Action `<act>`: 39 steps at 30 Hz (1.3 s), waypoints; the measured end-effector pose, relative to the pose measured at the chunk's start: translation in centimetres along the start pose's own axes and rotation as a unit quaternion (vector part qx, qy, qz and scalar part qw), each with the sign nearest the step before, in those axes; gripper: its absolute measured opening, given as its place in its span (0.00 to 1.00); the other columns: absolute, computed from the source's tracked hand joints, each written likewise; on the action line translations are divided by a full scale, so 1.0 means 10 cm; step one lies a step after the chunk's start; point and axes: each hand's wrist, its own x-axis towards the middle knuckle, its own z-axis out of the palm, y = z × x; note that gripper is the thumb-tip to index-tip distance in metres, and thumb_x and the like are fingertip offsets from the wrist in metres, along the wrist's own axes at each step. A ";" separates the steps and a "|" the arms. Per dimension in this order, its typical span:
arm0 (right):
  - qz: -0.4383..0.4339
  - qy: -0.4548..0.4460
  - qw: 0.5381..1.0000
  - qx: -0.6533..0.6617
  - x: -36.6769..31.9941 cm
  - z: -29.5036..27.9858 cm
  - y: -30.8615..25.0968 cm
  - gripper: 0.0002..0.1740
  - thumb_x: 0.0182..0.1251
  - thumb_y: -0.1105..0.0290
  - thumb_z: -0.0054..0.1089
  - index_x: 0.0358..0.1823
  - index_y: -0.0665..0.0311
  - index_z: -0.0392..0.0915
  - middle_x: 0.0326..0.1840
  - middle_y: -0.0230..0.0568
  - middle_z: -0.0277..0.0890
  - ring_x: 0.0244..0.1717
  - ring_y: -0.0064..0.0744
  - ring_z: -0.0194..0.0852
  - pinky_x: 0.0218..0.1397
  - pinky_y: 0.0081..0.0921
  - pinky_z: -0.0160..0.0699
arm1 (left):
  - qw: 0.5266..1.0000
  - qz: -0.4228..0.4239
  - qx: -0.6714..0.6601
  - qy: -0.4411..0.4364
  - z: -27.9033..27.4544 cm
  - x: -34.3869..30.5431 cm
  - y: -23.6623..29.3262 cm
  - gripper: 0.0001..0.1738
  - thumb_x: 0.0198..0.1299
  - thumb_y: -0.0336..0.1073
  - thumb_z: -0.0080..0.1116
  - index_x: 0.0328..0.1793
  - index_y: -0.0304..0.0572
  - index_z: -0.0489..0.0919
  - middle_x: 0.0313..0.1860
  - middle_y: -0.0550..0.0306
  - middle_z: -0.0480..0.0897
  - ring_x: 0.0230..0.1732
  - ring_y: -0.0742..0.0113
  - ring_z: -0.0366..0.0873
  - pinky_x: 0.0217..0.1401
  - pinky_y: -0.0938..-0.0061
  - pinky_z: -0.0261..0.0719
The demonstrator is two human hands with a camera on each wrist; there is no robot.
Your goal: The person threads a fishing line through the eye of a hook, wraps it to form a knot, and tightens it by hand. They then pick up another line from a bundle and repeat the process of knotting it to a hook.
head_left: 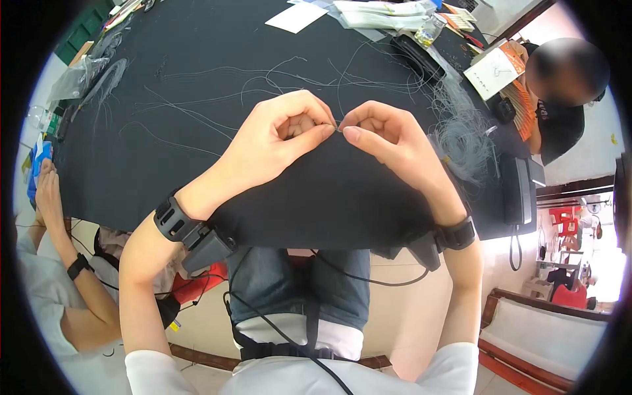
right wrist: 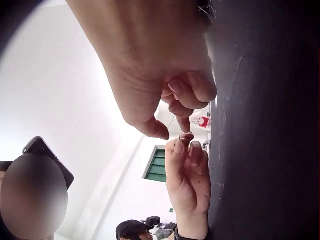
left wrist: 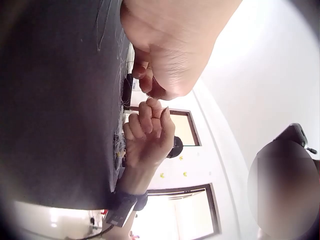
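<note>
My left hand [head_left: 283, 131] pinches thin clear line, like fishing line, between thumb and index fingertip, above the black table [head_left: 178, 184]. A tiny dark bit [head_left: 338, 129] shows right at the fingertips. My right hand [head_left: 395, 138] meets it there, fingers curled and index tip at the left fingertips. In the right wrist view a gap shows between the right thumb [right wrist: 161, 131] and index finger [right wrist: 184, 124], with a thin strand in it; I cannot tell whether the curled fingers hold this strand. Loose strands [head_left: 191, 115] lie on the table beyond both hands.
A tangled heap of clear line [head_left: 464, 148] lies to the right, beside a black box [head_left: 519, 191]. Plastic packets [head_left: 385, 14], a black case [head_left: 419, 58] and a white card [head_left: 296, 18] are at the back. People sit at left and right.
</note>
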 end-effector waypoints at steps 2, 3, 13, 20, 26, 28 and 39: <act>-0.024 -0.009 1.000 -0.004 0.00 0.02 0.05 0.14 0.60 0.66 0.58 0.36 0.72 0.75 0.16 0.21 0.62 0.18 0.07 0.53 0.20 0.10 0.50 | 1.000 0.001 0.008 -0.004 -0.01 0.00 -0.01 0.01 0.58 0.26 0.53 0.34 0.35 0.75 0.36 0.62 0.75 0.27 0.84 0.66 0.29 0.87 0.64; -0.026 -0.006 1.000 -0.004 0.01 0.03 0.06 0.13 0.60 0.67 0.58 0.36 0.72 0.75 0.16 0.21 0.61 0.18 0.07 0.52 0.19 0.10 0.49 | 1.000 0.004 0.017 -0.006 -0.01 -0.01 -0.01 0.01 0.58 0.26 0.53 0.34 0.35 0.75 0.36 0.62 0.75 0.27 0.84 0.65 0.29 0.87 0.63; -0.029 -0.005 1.000 -0.005 0.00 0.02 0.06 0.09 0.61 0.70 0.57 0.35 0.72 0.75 0.16 0.20 0.61 0.18 0.07 0.52 0.20 0.10 0.50 | 0.999 0.010 0.018 -0.024 -0.02 0.00 -0.02 0.02 0.57 0.25 0.54 0.34 0.33 0.75 0.35 0.62 0.74 0.29 0.82 0.66 0.30 0.87 0.64; 0.010 0.035 0.998 -0.044 -0.01 -0.02 -0.05 0.09 0.61 0.70 0.57 0.35 0.71 0.75 0.18 0.23 0.67 0.20 0.07 0.59 0.22 0.09 0.57 | 0.999 0.016 0.034 -0.014 -0.05 0.00 0.00 0.03 0.58 0.27 0.54 0.35 0.34 0.76 0.35 0.60 0.75 0.32 0.80 0.68 0.34 0.85 0.67; 0.001 0.076 0.995 -0.068 -0.02 -0.11 -0.01 0.13 0.64 0.70 0.47 0.44 0.69 0.76 0.27 0.30 0.76 0.27 0.14 0.67 0.30 0.13 0.64 | 0.999 -0.009 0.048 0.009 -0.08 0.02 -0.03 0.05 0.60 0.31 0.52 0.37 0.36 0.75 0.35 0.60 0.76 0.37 0.76 0.72 0.44 0.81 0.70; 0.014 0.080 0.993 -0.082 -0.02 -0.12 -0.04 0.13 0.65 0.71 0.45 0.46 0.69 0.75 0.28 0.31 0.77 0.27 0.14 0.67 0.31 0.13 0.64 | 0.998 -0.037 0.060 0.006 -0.06 0.02 -0.01 0.06 0.61 0.32 0.52 0.37 0.36 0.75 0.35 0.60 0.76 0.38 0.76 0.73 0.45 0.80 0.70; -0.046 0.142 0.975 -0.165 0.02 -0.26 0.12 0.14 0.68 0.68 0.42 0.44 0.70 0.75 0.31 0.35 0.81 0.20 0.14 0.60 0.25 0.15 0.62 | 0.997 -0.052 0.054 -0.004 -0.03 0.02 0.00 0.08 0.61 0.35 0.51 0.36 0.38 0.74 0.29 0.62 0.76 0.31 0.77 0.72 0.37 0.82 0.70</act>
